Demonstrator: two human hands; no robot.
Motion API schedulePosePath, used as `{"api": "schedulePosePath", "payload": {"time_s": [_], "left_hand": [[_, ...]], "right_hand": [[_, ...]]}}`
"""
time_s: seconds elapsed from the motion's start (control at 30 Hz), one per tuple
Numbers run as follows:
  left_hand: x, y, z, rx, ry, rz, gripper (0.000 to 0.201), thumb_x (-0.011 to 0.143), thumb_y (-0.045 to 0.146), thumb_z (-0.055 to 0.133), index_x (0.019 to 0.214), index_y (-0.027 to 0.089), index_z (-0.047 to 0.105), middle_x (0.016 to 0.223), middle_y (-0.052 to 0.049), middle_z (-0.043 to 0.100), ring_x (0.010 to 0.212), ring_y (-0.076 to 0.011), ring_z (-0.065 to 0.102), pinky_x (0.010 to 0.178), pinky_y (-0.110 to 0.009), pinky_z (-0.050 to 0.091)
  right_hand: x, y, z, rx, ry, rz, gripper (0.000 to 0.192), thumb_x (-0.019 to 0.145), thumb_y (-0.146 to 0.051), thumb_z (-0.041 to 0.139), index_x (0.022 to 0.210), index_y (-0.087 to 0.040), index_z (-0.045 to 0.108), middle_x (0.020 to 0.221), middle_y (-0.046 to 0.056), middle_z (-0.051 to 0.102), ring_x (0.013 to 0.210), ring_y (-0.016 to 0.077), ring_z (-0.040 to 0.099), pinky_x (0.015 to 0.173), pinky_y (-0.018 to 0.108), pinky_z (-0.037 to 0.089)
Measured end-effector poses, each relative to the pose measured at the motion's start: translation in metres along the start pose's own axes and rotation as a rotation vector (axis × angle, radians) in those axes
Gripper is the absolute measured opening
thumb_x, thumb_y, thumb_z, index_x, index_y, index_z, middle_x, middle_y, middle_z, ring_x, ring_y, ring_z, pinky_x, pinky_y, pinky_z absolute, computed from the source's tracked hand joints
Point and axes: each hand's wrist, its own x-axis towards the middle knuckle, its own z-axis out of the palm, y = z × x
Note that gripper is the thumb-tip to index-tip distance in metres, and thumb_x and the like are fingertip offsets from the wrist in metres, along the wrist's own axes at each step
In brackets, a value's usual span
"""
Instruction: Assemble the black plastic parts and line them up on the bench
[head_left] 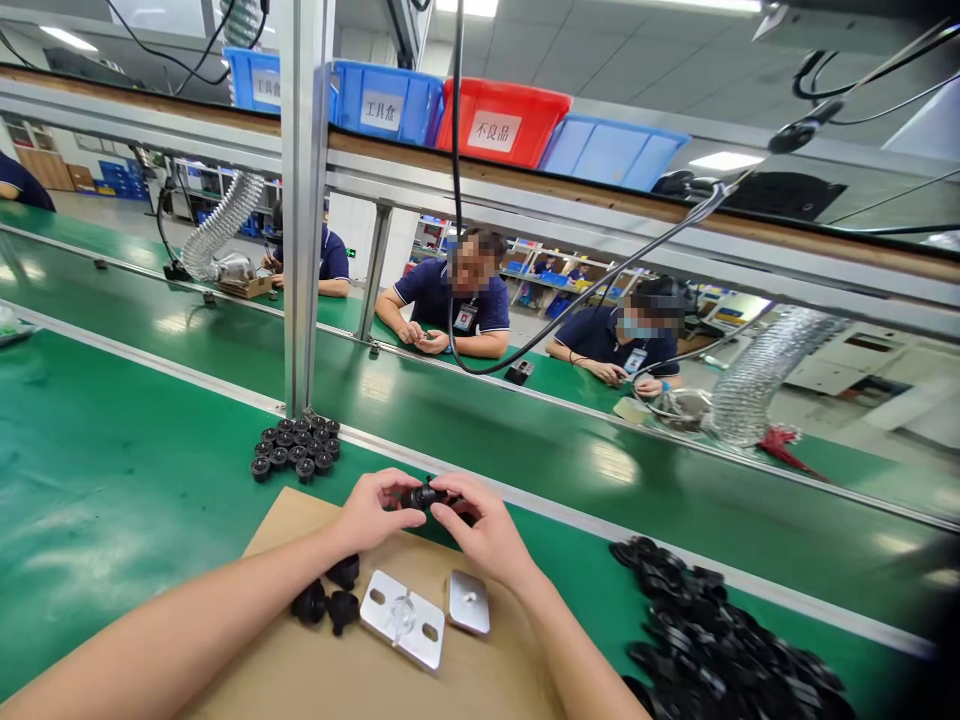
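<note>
My left hand (371, 512) and my right hand (484, 525) meet over the far edge of a brown cardboard sheet (330, 670), both pinching one small black round part (424, 495) between their fingertips. On the cardboard below my hands lie three loose black parts (330, 598), a larger metal plate with holes (403, 619) and a smaller metal plate (469, 601).
A neat cluster of several black parts (296, 448) sits by an aluminium post (303, 200). A heap of black ring-shaped parts (712, 640) lies at the right. A green conveyor belt (525, 440) runs behind, with seated co-workers beyond. Blue and red bins (502, 120) line the shelf above.
</note>
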Motion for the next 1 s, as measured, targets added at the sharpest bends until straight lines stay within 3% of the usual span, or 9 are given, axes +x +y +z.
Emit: {"api": "schedulePosePath", "payload": {"time_s": [0.23,0.5,0.87,1.0], "left_hand": [[0.0,-0.005,-0.001,0.005,-0.014,0.021,0.042,0.069,0.029,0.091,0.107,0.014,0.08,0.105,-0.01,0.074,0.095,-0.0252,0.07,0.087,-0.038,0.06],[-0.001,0.0,-0.001,0.036,-0.017,0.021,0.044,0.071,0.033,0.091,0.11,0.015,0.082,0.111,-0.012,0.078,0.104,-0.0289,0.072,0.091,-0.039,0.06],[0.002,-0.009,-0.003,0.051,-0.021,0.035,0.044,0.075,0.027,0.085,0.118,0.016,0.081,0.117,-0.011,0.079,0.111,-0.0309,0.072,0.101,-0.044,0.058],[0.002,-0.007,-0.003,0.042,-0.034,0.04,0.043,0.076,0.026,0.084,0.118,0.017,0.081,0.117,-0.011,0.079,0.11,-0.0295,0.072,0.098,-0.042,0.059]], "right_hand": [[0.0,-0.005,0.004,-0.066,-0.02,-0.09,0.023,0.097,-0.026,0.067,0.119,-0.028,0.073,0.123,0.009,0.071,0.108,0.0259,0.069,0.078,0.036,0.06],[-0.001,-0.005,0.002,-0.076,-0.028,-0.071,0.022,0.098,-0.03,0.068,0.118,-0.028,0.074,0.124,0.011,0.072,0.11,0.0289,0.069,0.079,0.04,0.063],[-0.002,0.006,0.001,-0.094,-0.015,-0.094,0.022,0.1,-0.031,0.066,0.12,-0.028,0.074,0.126,0.01,0.072,0.118,0.0291,0.067,0.091,0.043,0.063],[-0.002,0.007,0.003,-0.071,-0.021,-0.076,0.022,0.101,-0.031,0.065,0.12,-0.028,0.073,0.128,0.011,0.07,0.119,0.0294,0.067,0.087,0.042,0.065]]}}
